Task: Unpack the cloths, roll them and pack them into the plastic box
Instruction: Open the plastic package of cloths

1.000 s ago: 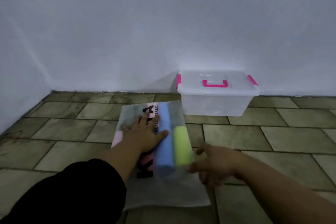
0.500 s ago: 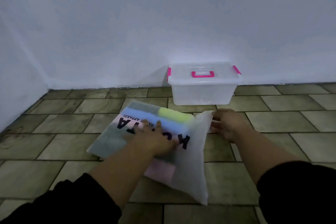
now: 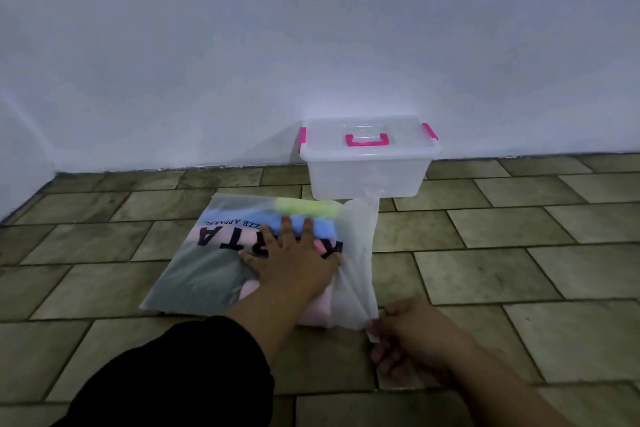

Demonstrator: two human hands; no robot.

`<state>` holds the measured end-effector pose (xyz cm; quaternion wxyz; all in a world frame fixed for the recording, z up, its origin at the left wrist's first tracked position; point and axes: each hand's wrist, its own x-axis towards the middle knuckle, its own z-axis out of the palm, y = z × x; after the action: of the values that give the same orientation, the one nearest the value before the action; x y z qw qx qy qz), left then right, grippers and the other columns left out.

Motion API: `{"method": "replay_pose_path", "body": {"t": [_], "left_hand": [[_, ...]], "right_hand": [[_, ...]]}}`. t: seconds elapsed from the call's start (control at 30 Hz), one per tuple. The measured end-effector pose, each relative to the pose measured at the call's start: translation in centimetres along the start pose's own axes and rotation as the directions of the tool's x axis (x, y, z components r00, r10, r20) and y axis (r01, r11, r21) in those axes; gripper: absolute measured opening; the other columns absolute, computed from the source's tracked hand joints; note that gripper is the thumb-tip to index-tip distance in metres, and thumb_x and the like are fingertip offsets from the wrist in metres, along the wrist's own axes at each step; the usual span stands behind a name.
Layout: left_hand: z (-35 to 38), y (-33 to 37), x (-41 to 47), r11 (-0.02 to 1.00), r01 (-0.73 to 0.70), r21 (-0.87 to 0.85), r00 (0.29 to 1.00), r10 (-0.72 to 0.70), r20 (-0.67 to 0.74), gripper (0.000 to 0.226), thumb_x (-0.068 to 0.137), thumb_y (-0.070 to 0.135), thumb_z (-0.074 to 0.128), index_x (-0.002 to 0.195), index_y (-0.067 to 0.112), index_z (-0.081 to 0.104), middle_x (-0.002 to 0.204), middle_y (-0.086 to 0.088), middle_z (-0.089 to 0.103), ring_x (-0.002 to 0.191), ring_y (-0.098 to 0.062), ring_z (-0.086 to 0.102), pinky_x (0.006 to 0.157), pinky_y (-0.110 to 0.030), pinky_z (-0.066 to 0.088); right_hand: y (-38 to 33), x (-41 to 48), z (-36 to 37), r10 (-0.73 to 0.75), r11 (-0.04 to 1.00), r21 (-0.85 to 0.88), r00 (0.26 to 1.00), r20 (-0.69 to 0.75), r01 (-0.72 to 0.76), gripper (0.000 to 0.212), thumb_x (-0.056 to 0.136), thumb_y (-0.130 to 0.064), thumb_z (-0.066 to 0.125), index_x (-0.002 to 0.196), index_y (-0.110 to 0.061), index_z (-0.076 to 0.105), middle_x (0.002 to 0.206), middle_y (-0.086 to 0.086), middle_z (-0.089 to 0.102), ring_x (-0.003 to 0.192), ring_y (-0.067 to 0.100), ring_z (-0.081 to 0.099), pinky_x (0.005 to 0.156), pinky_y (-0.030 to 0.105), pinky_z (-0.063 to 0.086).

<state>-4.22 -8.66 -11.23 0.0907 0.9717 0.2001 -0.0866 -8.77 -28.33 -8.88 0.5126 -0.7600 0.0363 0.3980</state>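
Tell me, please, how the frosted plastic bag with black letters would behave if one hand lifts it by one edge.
The frosted plastic bag would probably sag: its empty end by the right hand is already crumpled and creased. The folded cloths inside look soft, so it likely bends rather than stays flat. The film seems smooth, so the cloths may slide; the left hand pressing flat suggests this.

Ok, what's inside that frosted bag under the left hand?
Through the frosted bag, folded cloths show: yellow-green, blue, pink and dark grey-green. The left hand and the printed lettering cover the middle, so the full count is unclear.
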Motion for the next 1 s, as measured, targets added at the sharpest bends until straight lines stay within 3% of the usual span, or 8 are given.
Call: {"method": "replay_pose_path", "body": {"t": [0.1, 0.17, 0.27, 0.33, 0.4, 0.67, 0.9, 1.0], "left_hand": [[-0.5, -0.1, -0.7, 0.997, -0.062, -0.039, 0.998, 0.061, -0.028, 0.083, 0.079, 0.079, 0.024, 0.147, 0.040, -0.003, 0.158, 0.000, -0.017, 0.143, -0.035, -0.017, 0.101, -0.073, -0.005], [-0.4, -0.8, -2.0, 0.953, -0.300, -0.048, 0.941, 0.287, -0.182, 0.075, 0.082, 0.076, 0.025, 0.146, 0.037, 0.017, 0.159, 0.003, 0.004, 0.146, -0.025, -0.002, 0.107, -0.065, 0.000], [0.1, -1.4, -4.9, 0.679, -0.731, 0.065, 0.640, 0.715, -0.280, 0.060, 0.078, 0.075, 0.038, 0.126, 0.039, 0.046, 0.139, 0.011, 0.043, 0.130, -0.011, 0.035, 0.110, -0.050, 0.025], [1.1, -1.0, -6.3, 0.499, -0.849, 0.172, 0.443, 0.851, -0.282, 0.043, 0.080, 0.066, 0.045, 0.107, 0.035, 0.056, 0.118, 0.012, 0.057, 0.111, -0.008, 0.050, 0.103, -0.041, 0.036], [1.8, -0.4, -6.9, 0.438, -0.877, 0.198, 0.368, 0.877, -0.308, 0.028, 0.088, 0.053, 0.045, 0.093, 0.030, 0.061, 0.099, 0.011, 0.063, 0.093, -0.009, 0.056, 0.097, -0.037, 0.042], [2.2, -0.5, -6.5, 0.395, -0.918, 0.021, 0.361, 0.858, -0.366, 0.017, 0.090, 0.025, 0.053, 0.076, 0.019, 0.061, 0.077, 0.004, 0.057, 0.070, -0.010, 0.045, 0.063, -0.026, 0.045], [1.6, -0.7, -6.4, 0.421, -0.900, -0.111, 0.433, 0.833, -0.344, 0.016, 0.086, 0.027, 0.057, 0.077, 0.017, 0.064, 0.079, 0.002, 0.061, 0.070, -0.009, 0.052, 0.062, -0.017, 0.040], [1.5, -1.2, -6.4, 0.421, -0.894, -0.153, 0.448, 0.841, -0.302, 0.014, 0.086, 0.028, 0.057, 0.081, 0.017, 0.065, 0.084, 0.001, 0.061, 0.074, -0.010, 0.054, 0.064, -0.017, 0.040]], "right_hand": [[0.0, -0.2, -0.4, -0.015, 0.999, 0.051, 0.999, -0.031, 0.016, 0.017, 0.083, -0.014, 0.064, 0.069, -0.005, 0.063, 0.060, 0.016, 0.064, 0.046, 0.023, 0.057, 0.045, 0.024, 0.045], [0.3, -0.4, -0.8, -0.021, 0.996, 0.089, 0.997, -0.072, 0.027, 0.018, 0.084, -0.016, 0.065, 0.070, -0.004, 0.063, 0.059, 0.016, 0.062, 0.045, 0.023, 0.055, 0.044, 0.025, 0.043], [1.1, -0.7, -1.0, -0.014, 0.976, 0.215, 0.996, -0.088, 0.032, 0.019, 0.086, -0.014, 0.063, 0.070, -0.005, 0.063, 0.057, 0.016, 0.060, 0.043, 0.022, 0.052, 0.042, 0.024, 0.040], [1.4, -0.8, -0.9, -0.009, 0.956, 0.292, 0.997, -0.080, 0.032, 0.019, 0.087, -0.011, 0.059, 0.069, -0.005, 0.064, 0.056, 0.015, 0.058, 0.043, 0.021, 0.050, 0.041, 0.023, 0.038], [1.5, -0.8, -0.7, -0.013, 0.956, 0.293, 0.997, -0.074, 0.034, 0.021, 0.087, -0.011, 0.058, 0.069, -0.005, 0.066, 0.057, 0.014, 0.058, 0.044, 0.022, 0.050, 0.042, 0.023, 0.038], [-0.4, 0.6, -1.4, -0.040, 0.999, 0.004, 0.987, -0.154, 0.041, 0.020, 0.083, -0.017, 0.061, 0.067, -0.006, 0.068, 0.060, 0.011, 0.066, 0.049, 0.021, 0.059, 0.042, 0.022, 0.041], [-7.5, 8.7, -5.5, -0.100, 0.994, -0.004, 0.915, -0.392, 0.107, 0.018, 0.085, -0.010, 0.060, 0.074, 0.002, 0.065, 0.062, 0.016, 0.063, 0.048, 0.024, 0.056, 0.046, 0.029, 0.044], [-10.2, 12.8, -6.9, -0.161, 0.984, -0.010, 0.862, -0.481, 0.178, 0.014, 0.085, -0.007, 0.057, 0.083, 0.006, 0.063, 0.081, 0.022, 0.065, 0.071, 0.033, 0.064, 0.067, 0.043, 0.055]]}}
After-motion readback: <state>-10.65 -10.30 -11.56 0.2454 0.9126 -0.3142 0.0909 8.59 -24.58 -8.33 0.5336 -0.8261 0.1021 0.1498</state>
